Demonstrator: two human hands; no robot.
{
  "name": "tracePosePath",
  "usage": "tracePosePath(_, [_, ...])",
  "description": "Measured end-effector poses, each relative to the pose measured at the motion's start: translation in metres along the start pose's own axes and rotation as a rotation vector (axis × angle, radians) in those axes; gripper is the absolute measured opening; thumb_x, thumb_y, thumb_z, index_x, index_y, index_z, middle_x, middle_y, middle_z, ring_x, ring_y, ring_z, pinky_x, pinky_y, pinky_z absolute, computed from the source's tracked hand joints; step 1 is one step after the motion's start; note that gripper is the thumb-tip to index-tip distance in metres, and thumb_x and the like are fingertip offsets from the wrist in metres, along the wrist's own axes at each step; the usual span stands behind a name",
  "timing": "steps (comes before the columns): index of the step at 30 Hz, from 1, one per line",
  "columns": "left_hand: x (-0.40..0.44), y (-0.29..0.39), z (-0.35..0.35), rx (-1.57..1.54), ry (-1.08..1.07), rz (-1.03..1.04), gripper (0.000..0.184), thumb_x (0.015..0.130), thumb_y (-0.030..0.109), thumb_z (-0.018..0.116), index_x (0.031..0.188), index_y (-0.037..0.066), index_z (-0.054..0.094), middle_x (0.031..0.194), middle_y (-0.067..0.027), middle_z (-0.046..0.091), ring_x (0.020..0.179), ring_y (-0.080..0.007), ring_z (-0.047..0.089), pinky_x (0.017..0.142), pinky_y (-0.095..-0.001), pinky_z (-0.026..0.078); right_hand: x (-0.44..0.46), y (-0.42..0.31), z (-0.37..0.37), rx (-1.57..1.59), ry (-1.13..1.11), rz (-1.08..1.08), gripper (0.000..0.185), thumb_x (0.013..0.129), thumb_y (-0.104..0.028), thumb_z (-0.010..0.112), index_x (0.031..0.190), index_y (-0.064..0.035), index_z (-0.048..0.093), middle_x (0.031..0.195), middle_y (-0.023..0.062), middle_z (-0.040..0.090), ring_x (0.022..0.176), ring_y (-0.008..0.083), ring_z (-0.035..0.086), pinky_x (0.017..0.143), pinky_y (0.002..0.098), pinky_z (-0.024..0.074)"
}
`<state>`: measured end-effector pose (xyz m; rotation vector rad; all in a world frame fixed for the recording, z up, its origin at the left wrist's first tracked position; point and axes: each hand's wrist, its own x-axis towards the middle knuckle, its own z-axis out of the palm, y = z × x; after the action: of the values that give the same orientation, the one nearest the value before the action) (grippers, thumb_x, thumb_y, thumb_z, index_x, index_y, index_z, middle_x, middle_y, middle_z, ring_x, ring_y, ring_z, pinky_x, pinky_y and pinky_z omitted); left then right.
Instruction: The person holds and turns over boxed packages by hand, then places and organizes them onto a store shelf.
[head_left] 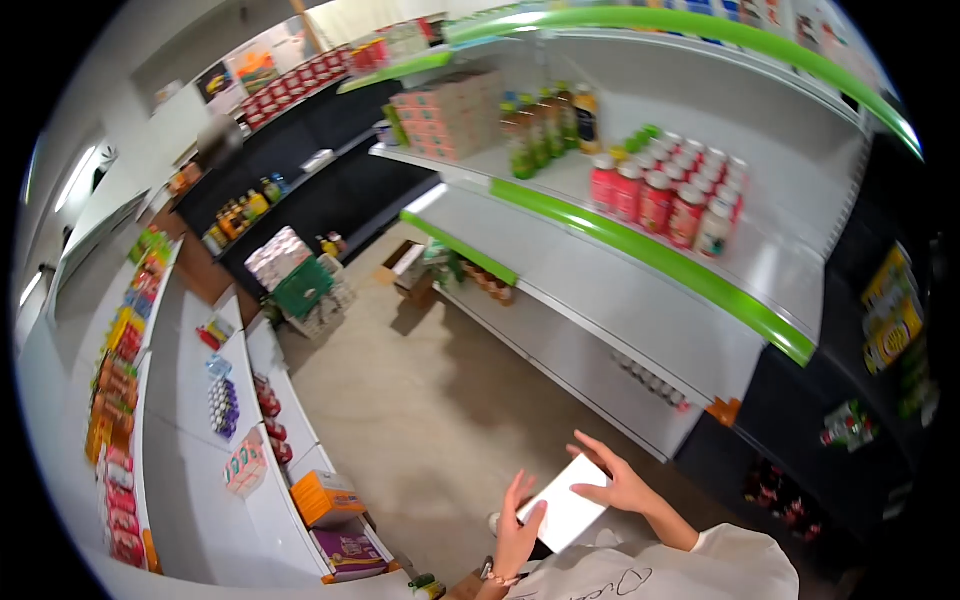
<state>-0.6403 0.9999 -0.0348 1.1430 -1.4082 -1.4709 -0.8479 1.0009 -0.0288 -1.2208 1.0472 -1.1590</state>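
A flat, bright white rectangular thing [563, 503] is held between my two hands in front of my body, low in the view. Its surface is blank and overexposed, so I cannot tell whether it is a screen, a card or a box. My left hand [514, 538], with a bracelet at the wrist, grips its left edge, thumb near the front. From the other side my right hand [628, 488] holds it, thumb lying over its face and fingers behind the far edge.
Right, a white shelf unit [600, 270] with green edging carries red-capped bottles [655, 195] and stacked cartons [450, 115]. Left shelves [185, 430] hold packaged drinks and an orange box [327, 498]. A green crate [302, 288] and an open cardboard box [405, 265] stand on the floor [390, 400].
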Motion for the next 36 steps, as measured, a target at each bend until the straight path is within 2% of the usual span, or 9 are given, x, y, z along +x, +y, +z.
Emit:
tracePosePath(3, [0.011, -0.006, -0.061, -0.118, -0.207, -0.181, 0.075, 0.092, 0.011, 0.062, 0.151, 0.012, 0.016, 0.140, -0.0207, 0.044, 0.098, -0.0088, 0.053, 0.081, -0.0230, 0.047, 0.047, 0.007, 0.027, -0.042, -0.206, 0.080, 0.086, 0.080, -0.007, 0.073, 0.149, -0.0115, 0.022, 0.141, 0.0190, 0.042, 0.124, 0.0217, 0.047, 0.104, 0.0356, 0.0365])
tracePosePath(5, [0.018, -0.004, -0.100, -0.129, -0.302, -0.279, 0.079, 0.092, 0.011, 0.062, 0.152, 0.010, 0.011, 0.140, -0.0237, 0.041, 0.118, -0.0193, 0.049, 0.098, -0.0294, 0.040, 0.083, 0.004, 0.054, -0.163, -0.348, 0.041, 0.082, 0.082, -0.013, 0.073, 0.148, -0.0136, 0.024, 0.143, 0.0162, 0.038, 0.126, 0.0270, 0.045, 0.102, 0.0381, 0.0405])
tracePosePath(8, [0.037, -0.011, -0.152, -0.101, -0.356, -0.354, 0.094, 0.088, 0.016, 0.067, 0.150, 0.003, -0.003, 0.140, -0.0236, 0.038, 0.123, -0.0214, 0.045, 0.101, -0.0313, 0.037, 0.140, 0.013, 0.104, -0.172, -0.386, 0.045, 0.076, 0.083, -0.018, 0.072, 0.145, -0.0157, 0.029, 0.148, 0.0154, 0.028, 0.128, 0.0302, 0.043, 0.096, 0.0399, 0.0468])
tracePosePath(12, [0.057, 0.002, -0.205, 0.290, -0.183, -0.085, 0.118, 0.079, 0.024, 0.076, 0.142, -0.009, -0.018, 0.136, -0.0214, 0.038, 0.125, -0.0239, 0.042, 0.103, -0.0338, 0.036, 0.205, 0.009, 0.182, -0.225, -0.365, 0.023, 0.069, 0.084, -0.025, 0.071, 0.142, -0.0156, 0.035, 0.147, 0.0187, 0.026, 0.128, 0.0332, 0.042, 0.091, 0.0396, 0.0508])
tracePosePath(17, [0.084, -0.002, -0.261, 0.105, 0.015, -0.079, 0.089, 0.083, 0.020, 0.073, 0.141, -0.003, 0.010, 0.125, -0.0201, 0.048, 0.112, -0.0233, 0.052, 0.093, -0.0337, 0.045, 0.267, 0.012, 0.235, -0.147, -0.195, -0.163, 0.058, 0.086, -0.020, 0.068, 0.138, -0.0125, 0.042, 0.142, 0.0167, 0.037, 0.129, 0.0324, 0.041, 0.100, 0.0418, 0.0427])
tracePosePath(22, [0.138, -0.039, -0.306, -0.373, 0.557, -0.055, 0.053, 0.089, 0.015, 0.065, 0.125, 0.007, 0.027, 0.118, -0.0127, 0.050, 0.100, -0.0177, 0.056, 0.080, -0.0296, 0.050, 0.319, 0.039, 0.243, 0.021, -0.116, 0.059, 0.053, 0.092, -0.021, 0.061, 0.138, -0.0083, 0.039, 0.141, 0.0141, 0.040, 0.129, 0.0293, 0.040, 0.105, 0.0410, 0.0353])
tracePosePath(25, [0.179, -0.036, -0.335, -0.624, 0.822, -0.115, 0.048, 0.092, 0.022, 0.058, 0.129, 0.014, 0.028, 0.123, -0.0090, 0.048, 0.109, -0.0218, 0.054, 0.081, -0.0397, 0.051, 0.359, 0.072, 0.242, 0.140, -0.159, 0.179, 0.051, 0.095, -0.021, 0.055, 0.139, -0.0047, 0.034, 0.142, 0.0143, 0.039, 0.126, 0.0260, 0.042, 0.104, 0.0377, 0.0351])
tracePosePath(33, [0.325, 0.001, -0.419, -0.681, 1.077, 0.119, 0.041, 0.095, 0.023, 0.051, 0.129, 0.014, 0.029, 0.131, -0.0061, 0.043, 0.111, -0.0193, 0.052, 0.075, -0.0339, 0.055, 0.521, 0.068, 0.303, 0.335, -0.452, 0.100, 0.067, 0.096, -0.019, 0.053, 0.151, -0.0108, 0.016, 0.146, 0.0108, 0.032, 0.129, 0.0212, 0.037, 0.102, 0.0364, 0.0382])
tracePosePath(36, [0.385, 0.001, -0.453, -0.546, 0.975, 0.326, 0.035, 0.097, 0.021, 0.045, 0.127, 0.009, 0.033, 0.134, -0.0095, 0.040, 0.118, -0.0227, 0.047, 0.092, -0.0417, 0.047, 0.598, 0.028, 0.322, 0.362, -0.339, -0.056, 0.065, 0.095, -0.018, 0.054, 0.150, -0.0116, 0.019, 0.141, 0.0086, 0.038, 0.124, 0.0196, 0.041, 0.094, 0.0348, 0.0459])
